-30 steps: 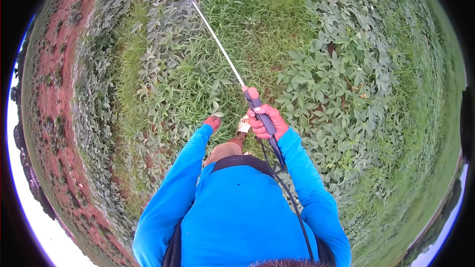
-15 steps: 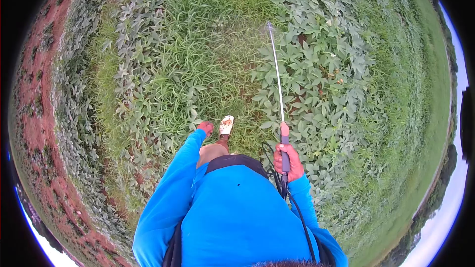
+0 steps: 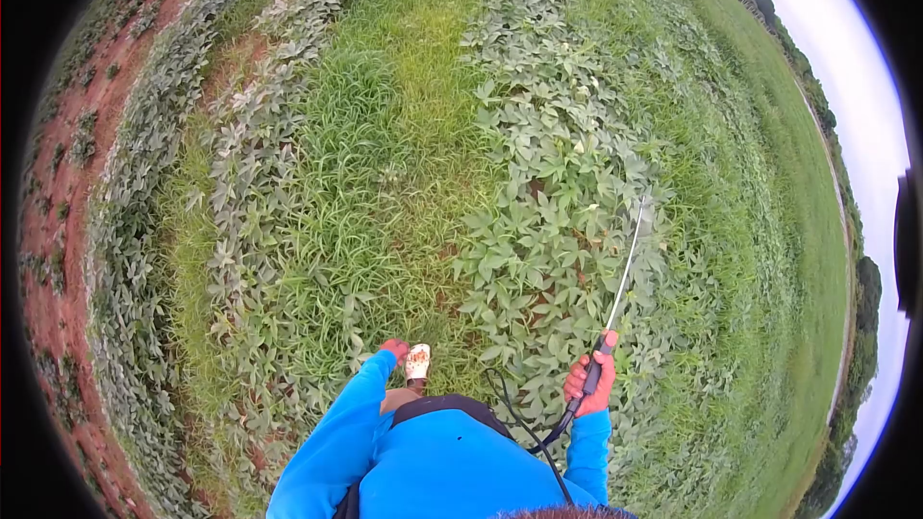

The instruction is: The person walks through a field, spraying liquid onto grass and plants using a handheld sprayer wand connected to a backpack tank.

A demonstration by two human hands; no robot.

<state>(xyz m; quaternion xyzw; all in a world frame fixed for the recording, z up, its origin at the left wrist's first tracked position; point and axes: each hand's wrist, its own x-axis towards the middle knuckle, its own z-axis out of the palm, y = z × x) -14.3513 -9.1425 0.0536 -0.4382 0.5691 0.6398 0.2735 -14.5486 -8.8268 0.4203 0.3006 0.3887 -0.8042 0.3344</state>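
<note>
My right hand (image 3: 591,382) is wrapped round the dark grip of a spray wand (image 3: 625,274). The thin metal lance slants up and to the right over the leafy plants (image 3: 548,240), and a faint mist shows round its tip. A black hose (image 3: 519,413) loops from the grip back toward my body. My left hand (image 3: 395,349) hangs low by my left thigh, its fingers curled; whatever may be in them is hidden. Just right of it is a white, stained shoe (image 3: 417,361) on one foot.
A grassy strip (image 3: 423,106) runs ahead between rows of broad-leaved plants. More leafy rows (image 3: 255,163) stand at the left, with reddish bare soil (image 3: 72,192) beyond. Tall grass (image 3: 769,202) fills the right side, and trees (image 3: 860,327) line the far edge.
The wand has swung from the grass edge rightward over the leafy row, and my right hand moved right with it. The view has tilted up, so hands and foot appear lower.
</note>
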